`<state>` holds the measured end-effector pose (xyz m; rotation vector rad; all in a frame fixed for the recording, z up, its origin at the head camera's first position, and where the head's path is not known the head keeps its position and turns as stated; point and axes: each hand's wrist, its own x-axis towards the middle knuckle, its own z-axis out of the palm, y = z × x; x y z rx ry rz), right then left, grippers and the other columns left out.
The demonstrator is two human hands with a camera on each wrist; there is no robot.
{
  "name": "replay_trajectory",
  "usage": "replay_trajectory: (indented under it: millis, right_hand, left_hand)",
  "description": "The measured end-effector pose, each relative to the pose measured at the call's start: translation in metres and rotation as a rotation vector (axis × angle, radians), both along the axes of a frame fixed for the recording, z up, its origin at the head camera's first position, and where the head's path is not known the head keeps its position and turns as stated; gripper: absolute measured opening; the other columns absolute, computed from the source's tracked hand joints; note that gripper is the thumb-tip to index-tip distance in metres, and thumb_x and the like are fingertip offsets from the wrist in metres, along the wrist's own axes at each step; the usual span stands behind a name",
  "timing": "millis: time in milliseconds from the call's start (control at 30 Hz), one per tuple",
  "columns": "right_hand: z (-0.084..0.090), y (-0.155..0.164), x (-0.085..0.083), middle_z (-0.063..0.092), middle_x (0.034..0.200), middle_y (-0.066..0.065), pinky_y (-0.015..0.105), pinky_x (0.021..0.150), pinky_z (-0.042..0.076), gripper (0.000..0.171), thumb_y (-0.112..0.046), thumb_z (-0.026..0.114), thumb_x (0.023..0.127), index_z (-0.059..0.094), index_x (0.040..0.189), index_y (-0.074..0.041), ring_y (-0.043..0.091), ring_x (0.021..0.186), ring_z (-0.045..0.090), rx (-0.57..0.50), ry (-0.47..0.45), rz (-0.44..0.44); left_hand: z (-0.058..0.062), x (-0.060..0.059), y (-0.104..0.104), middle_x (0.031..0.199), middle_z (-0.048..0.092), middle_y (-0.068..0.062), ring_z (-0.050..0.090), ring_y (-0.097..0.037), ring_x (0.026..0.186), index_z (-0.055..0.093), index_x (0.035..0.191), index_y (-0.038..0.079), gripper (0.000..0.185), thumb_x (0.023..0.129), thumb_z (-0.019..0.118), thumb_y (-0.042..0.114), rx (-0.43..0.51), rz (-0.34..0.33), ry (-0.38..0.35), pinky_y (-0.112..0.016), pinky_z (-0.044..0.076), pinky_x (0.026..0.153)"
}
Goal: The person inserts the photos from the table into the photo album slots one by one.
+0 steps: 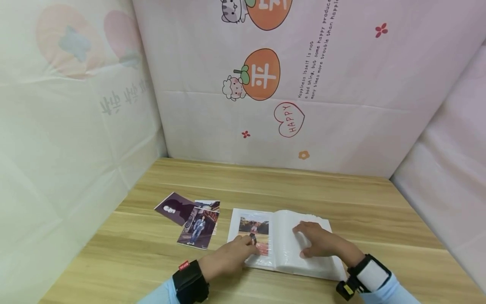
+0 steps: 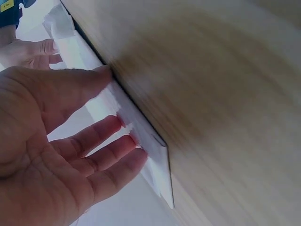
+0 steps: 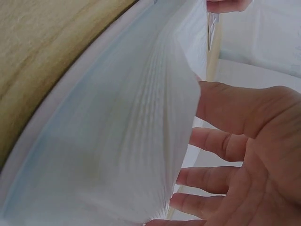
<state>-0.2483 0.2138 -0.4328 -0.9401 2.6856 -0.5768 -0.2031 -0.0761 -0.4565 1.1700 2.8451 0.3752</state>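
Observation:
A photo album with white pages lies spread on the table. In its left page's clear sleeve is a photo of a figure outdoors, partly covered by my left hand. That hand's fingertips rest on the left page, and its thumb is at the near edge, as the left wrist view shows. On the right page, which has a plain white surface, my right hand presses with spread fingers. The right wrist view shows stacked page edges bowed up beside the fingertips.
Left of the album lie loose photos: a dark portrait, one of a standing figure in blue, and one partly hidden beneath. Printed white cloth walls the wooden table at the back and both sides.

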Motion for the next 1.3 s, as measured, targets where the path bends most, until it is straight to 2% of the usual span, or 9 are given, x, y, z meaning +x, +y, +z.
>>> replay_trajectory:
  millis: [167, 267, 400, 533, 667, 800, 900, 1033, 1300]
  right_hand:
    - [-0.001, 0.003, 0.001, 0.042, 0.126, 0.036, 0.063, 0.094, 0.025, 0.057, -0.016, 0.079, 0.072, 0.052, 0.118, 0.005, 0.053, 0.119, 0.032, -0.009, 0.017, 0.016]
    - [-0.001, 0.004, 0.000, 0.042, 0.125, 0.036, 0.063, 0.094, 0.025, 0.057, -0.016, 0.078, 0.072, 0.051, 0.118, 0.005, 0.054, 0.119, 0.032, -0.017, 0.026, 0.024]
    - [-0.002, 0.006, 0.000, 0.042, 0.125, 0.037, 0.064, 0.094, 0.025, 0.057, -0.015, 0.078, 0.071, 0.051, 0.117, 0.006, 0.054, 0.118, 0.032, -0.023, 0.047, 0.034]
    - [-0.001, 0.006, 0.001, 0.042, 0.125, 0.037, 0.064, 0.094, 0.025, 0.056, -0.014, 0.078, 0.072, 0.051, 0.117, 0.006, 0.054, 0.118, 0.032, -0.026, 0.048, 0.031]
    - [0.001, 0.005, 0.001, 0.042, 0.125, 0.037, 0.064, 0.094, 0.025, 0.056, -0.014, 0.077, 0.072, 0.051, 0.117, 0.007, 0.055, 0.118, 0.032, -0.027, 0.037, 0.034]
    - [0.003, 0.003, 0.001, 0.044, 0.123, 0.036, 0.064, 0.094, 0.025, 0.055, -0.012, 0.078, 0.072, 0.051, 0.116, 0.007, 0.054, 0.118, 0.032, -0.022, 0.044, 0.040]
    - [0.004, 0.004, 0.002, 0.044, 0.123, 0.035, 0.063, 0.094, 0.025, 0.055, -0.012, 0.078, 0.072, 0.051, 0.116, 0.008, 0.054, 0.118, 0.033, -0.018, 0.052, 0.041]
    - [0.004, 0.004, 0.003, 0.045, 0.123, 0.034, 0.063, 0.094, 0.026, 0.055, -0.012, 0.078, 0.072, 0.051, 0.116, 0.008, 0.054, 0.117, 0.033, -0.024, 0.047, 0.042]
    - [0.001, 0.002, 0.004, 0.048, 0.120, 0.028, 0.061, 0.094, 0.027, 0.057, -0.013, 0.078, 0.071, 0.051, 0.117, 0.007, 0.052, 0.117, 0.035, -0.024, 0.057, 0.062]
  left_hand:
    - [-0.002, -0.004, -0.005, 0.110, 0.052, -0.001, 0.050, -0.016, 0.099, 0.066, 0.107, 0.017, 0.036, 0.073, 0.073, 0.008, 0.080, -0.005, 0.013, -0.025, 0.043, 0.084]
    - [0.003, -0.006, -0.009, 0.110, 0.052, -0.003, 0.052, -0.017, 0.097, 0.066, 0.106, 0.015, 0.033, 0.074, 0.071, 0.010, 0.125, 0.042, 0.026, -0.027, 0.045, 0.082]
    - [0.012, -0.014, -0.021, 0.104, 0.054, -0.007, 0.054, -0.020, 0.090, 0.064, 0.110, 0.007, 0.035, 0.075, 0.070, 0.011, 0.167, 0.204, 0.006, -0.029, 0.048, 0.076]
    - [0.016, -0.025, -0.039, 0.108, 0.052, -0.020, 0.054, -0.032, 0.094, 0.059, 0.115, -0.001, 0.046, 0.072, 0.072, 0.010, 0.197, 0.414, -0.038, -0.043, 0.048, 0.079]
    - [0.017, -0.032, -0.057, 0.111, 0.045, -0.028, 0.047, -0.043, 0.098, 0.055, 0.117, -0.004, 0.057, 0.066, 0.074, 0.011, 0.161, 0.590, -0.055, -0.053, 0.045, 0.079]
    - [0.017, -0.037, -0.070, 0.108, 0.040, -0.030, 0.042, -0.044, 0.096, 0.049, 0.124, -0.008, 0.069, 0.065, 0.078, 0.014, 0.102, 0.705, -0.084, -0.054, 0.045, 0.070]
    - [0.017, -0.039, -0.076, 0.105, 0.040, -0.031, 0.041, -0.044, 0.094, 0.046, 0.124, -0.011, 0.073, 0.065, 0.080, 0.013, 0.072, 0.745, -0.102, -0.053, 0.044, 0.070]
    - [0.014, -0.041, -0.083, 0.102, 0.043, -0.034, 0.043, -0.049, 0.095, 0.048, 0.120, -0.013, 0.073, 0.061, 0.083, 0.012, 0.034, 0.759, -0.103, -0.054, 0.040, 0.082]
    - [0.007, -0.042, -0.091, 0.105, 0.045, -0.037, 0.045, -0.050, 0.099, 0.044, 0.122, -0.017, 0.087, 0.055, 0.089, 0.014, -0.019, 0.782, -0.135, -0.054, 0.038, 0.088]
